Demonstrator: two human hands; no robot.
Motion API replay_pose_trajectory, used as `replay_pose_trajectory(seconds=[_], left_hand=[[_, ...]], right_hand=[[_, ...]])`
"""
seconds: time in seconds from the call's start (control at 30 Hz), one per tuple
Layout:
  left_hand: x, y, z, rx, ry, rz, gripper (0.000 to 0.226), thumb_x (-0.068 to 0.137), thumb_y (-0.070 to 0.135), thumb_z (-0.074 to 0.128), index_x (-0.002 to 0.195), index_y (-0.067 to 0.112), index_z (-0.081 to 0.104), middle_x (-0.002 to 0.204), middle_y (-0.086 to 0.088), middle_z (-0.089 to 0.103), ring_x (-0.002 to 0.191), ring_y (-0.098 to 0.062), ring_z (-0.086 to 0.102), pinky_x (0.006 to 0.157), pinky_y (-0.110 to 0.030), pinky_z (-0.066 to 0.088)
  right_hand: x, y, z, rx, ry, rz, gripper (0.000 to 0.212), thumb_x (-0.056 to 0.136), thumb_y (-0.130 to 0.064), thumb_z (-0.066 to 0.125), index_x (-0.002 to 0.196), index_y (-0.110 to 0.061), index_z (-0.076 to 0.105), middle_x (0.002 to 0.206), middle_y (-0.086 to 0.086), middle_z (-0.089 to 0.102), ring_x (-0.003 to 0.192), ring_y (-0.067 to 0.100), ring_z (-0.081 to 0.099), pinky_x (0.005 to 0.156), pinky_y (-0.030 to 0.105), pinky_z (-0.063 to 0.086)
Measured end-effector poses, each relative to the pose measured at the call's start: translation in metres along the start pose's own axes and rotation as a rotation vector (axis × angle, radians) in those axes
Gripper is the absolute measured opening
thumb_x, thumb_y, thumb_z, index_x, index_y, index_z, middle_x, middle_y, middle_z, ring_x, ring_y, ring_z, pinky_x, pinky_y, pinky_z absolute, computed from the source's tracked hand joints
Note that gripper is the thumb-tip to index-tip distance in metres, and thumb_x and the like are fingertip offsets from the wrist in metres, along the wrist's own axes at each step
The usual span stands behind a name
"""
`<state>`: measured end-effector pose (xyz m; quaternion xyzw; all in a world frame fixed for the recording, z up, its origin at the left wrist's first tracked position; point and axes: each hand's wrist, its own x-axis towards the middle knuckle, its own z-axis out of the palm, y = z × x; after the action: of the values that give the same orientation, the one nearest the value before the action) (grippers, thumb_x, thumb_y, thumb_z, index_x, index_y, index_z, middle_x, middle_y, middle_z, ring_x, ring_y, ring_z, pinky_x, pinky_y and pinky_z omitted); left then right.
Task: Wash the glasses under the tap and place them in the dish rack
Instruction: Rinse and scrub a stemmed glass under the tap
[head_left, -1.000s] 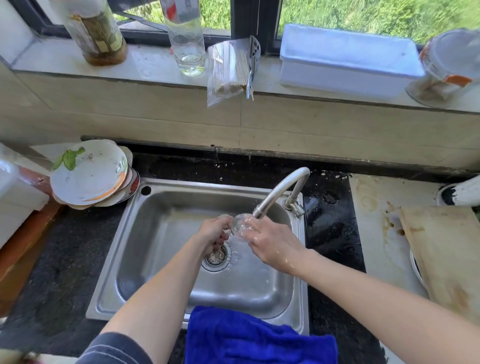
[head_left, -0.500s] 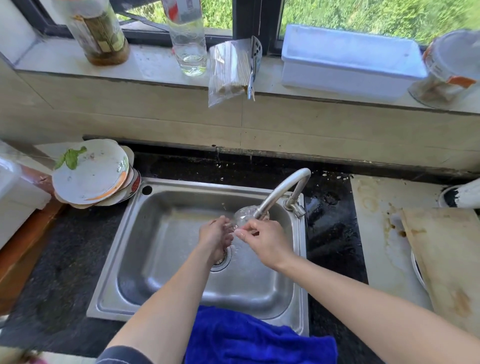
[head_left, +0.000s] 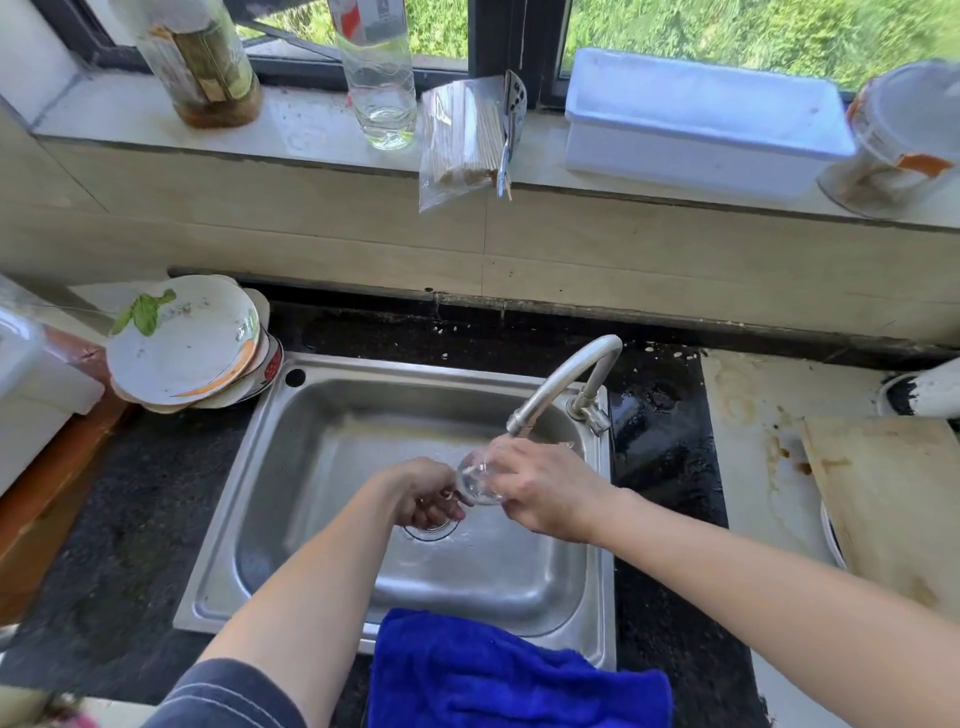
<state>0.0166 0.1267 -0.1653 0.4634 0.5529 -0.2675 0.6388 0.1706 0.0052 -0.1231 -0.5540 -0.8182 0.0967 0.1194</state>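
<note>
Now glass lower than before, just under tap spout, over sink. Right hand fingers wrap it; left hand fingers curled at base, grip unclear. Likely still rinsing.

- A single view, from a camera worn on the person's head, at the near side of the sink.
- It faces forward and steeply down: the sink fills the middle of the frame, and the window sill beyond the sink runs along the top.
- It is near: both forearms enter from the bottom edge, and the left hand and right hand meet on a glass over the sink.
- The wide lens bows straight lines, and the counter left and right of the sink reaches both side edges.
</note>
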Motion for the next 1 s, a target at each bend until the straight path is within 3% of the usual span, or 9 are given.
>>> replay_pose_trajectory(seconds=[0.17,0.3,0.47,0.57,0.63,0.7,0.87,0.93,1.0], left_hand=[[0.002,-0.006,-0.016,-0.034,0.050,-0.014,0.027,0.095,0.014,0.041,0.073,0.010,0.058,0.054,-0.005,0.057,0.028,-0.006,0.030,0.035,-0.008,0.014],[0.008,-0.005,-0.007,-0.218,0.131,0.034,0.026,0.096,0.018,0.043,0.072,0.011,0.052,0.049,-0.005,0.053,0.028,-0.007,0.029,0.034,-0.007,0.016],[-0.005,0.005,0.008,-0.324,0.235,0.136,0.019,0.092,0.014,0.040,0.073,0.011,0.041,0.058,-0.009,0.042,0.036,-0.013,0.030,0.042,-0.009,0.019],[-0.020,0.013,0.019,-0.297,0.256,0.228,0.018,0.090,0.020,0.044,0.073,0.013,0.043,0.057,-0.007,0.039,0.038,-0.014,0.030,0.047,-0.017,0.016],[-0.026,0.016,0.021,-0.325,0.283,0.250,0.019,0.090,0.023,0.042,0.073,0.014,0.041,0.057,-0.006,0.036,0.039,-0.014,0.028,0.047,-0.019,0.016],[-0.032,0.015,0.019,-0.353,0.317,0.257,0.019,0.090,0.023,0.039,0.072,0.015,0.038,0.058,-0.005,0.033,0.042,-0.013,0.024,0.044,-0.016,0.016],[-0.039,0.011,0.021,-0.279,0.438,0.337,0.016,0.087,0.025,0.037,0.079,0.011,0.040,0.064,-0.011,0.042,0.046,-0.020,0.037,0.044,-0.021,0.028],[-0.043,0.009,0.022,-0.160,0.559,0.414,0.021,0.087,0.029,0.037,0.087,0.009,0.044,0.083,-0.013,0.051,0.068,-0.030,0.052,0.060,-0.037,0.044],[-0.050,0.005,0.021,-0.044,0.648,0.503,0.020,0.090,0.027,0.039,0.088,0.009,0.045,0.088,-0.006,0.050,0.084,-0.029,0.049,0.076,-0.042,0.041]], right_hand=[[-0.010,0.011,-0.005,0.034,-0.007,0.000,0.014,0.080,-0.009,0.068,0.092,-0.012,0.073,0.108,0.001,0.069,0.098,0.020,0.063,0.064,0.037,0.059],[-0.006,0.000,-0.006,0.285,0.199,0.439,0.025,0.085,-0.020,0.058,0.108,-0.017,0.068,0.105,-0.013,0.050,0.076,-0.005,0.048,0.072,0.033,0.054],[0.004,-0.004,0.020,0.377,0.169,0.665,0.029,0.092,-0.043,0.054,0.115,-0.027,0.054,0.115,-0.012,0.043,0.099,0.001,0.042,0.087,0.028,0.038],[0.009,0.008,0.030,0.307,0.124,0.842,0.019,0.095,-0.045,0.043,0.081,-0.037,0.053,0.098,-0.005,0.052,0.095,0.018,0.052,0.078,0.035,0.041],[0.012,0.005,0.037,0.202,0.129,0.834,0.036,0.094,-0.049,0.025,0.077,-0.034,0.053,0.094,-0.003,0.051,0.092,0.023,0.053,0.075,0.038,0.042],[0.016,-0.001,0.033,0.164,0.125,0.764,0.058,0.093,-0.055,0.014,0.098,-0.028,0.064,0.103,-0.001,0.054,0.097,0.023,0.052,0.078,0.040,0.046],[0.032,0.009,0.025,0.319,0.168,0.901,0.040,0.090,-0.050,0.031,0.073,-0.022,0.053,0.080,-0.002,0.060,0.083,0.025,0.058,0.072,0.039,0.046],[0.036,0.000,0.028,0.375,0.143,0.799,0.040,0.092,-0.047,0.029,0.081,-0.022,0.058,0.088,-0.003,0.063,0.083,0.026,0.058,0.073,0.038,0.042],[0.036,0.007,0.017,0.436,0.118,0.783,0.040,0.092,-0.045,0.030,0.073,-0.023,0.057,0.082,0.002,0.064,0.080,0.026,0.060,0.072,0.038,0.044]])
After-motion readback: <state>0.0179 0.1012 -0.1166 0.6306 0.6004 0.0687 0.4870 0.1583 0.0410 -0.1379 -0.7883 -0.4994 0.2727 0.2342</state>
